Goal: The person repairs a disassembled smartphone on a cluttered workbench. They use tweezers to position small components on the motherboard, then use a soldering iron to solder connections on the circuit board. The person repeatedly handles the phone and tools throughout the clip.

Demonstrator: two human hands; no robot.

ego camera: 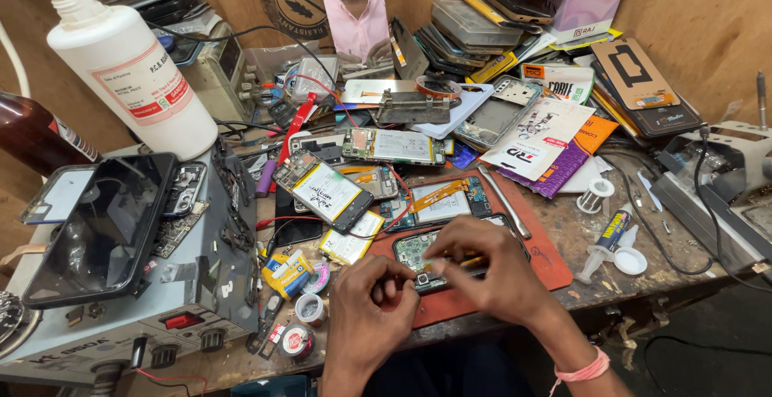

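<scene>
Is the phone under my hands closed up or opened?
Opened: the phone lies back-cover off on the red mat, green circuit board exposed beneath both hands.

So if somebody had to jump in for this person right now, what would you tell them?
Left hand: fingers curled at the near end of the opened phone, seemingly holding nothing.
Right hand: over the phone, pinching a thin yellow tool.
The phone lies on the red mat, back off, circuit board showing.
Done: phone opened.
Left: work inside it; nothing closed up yet.
</scene>
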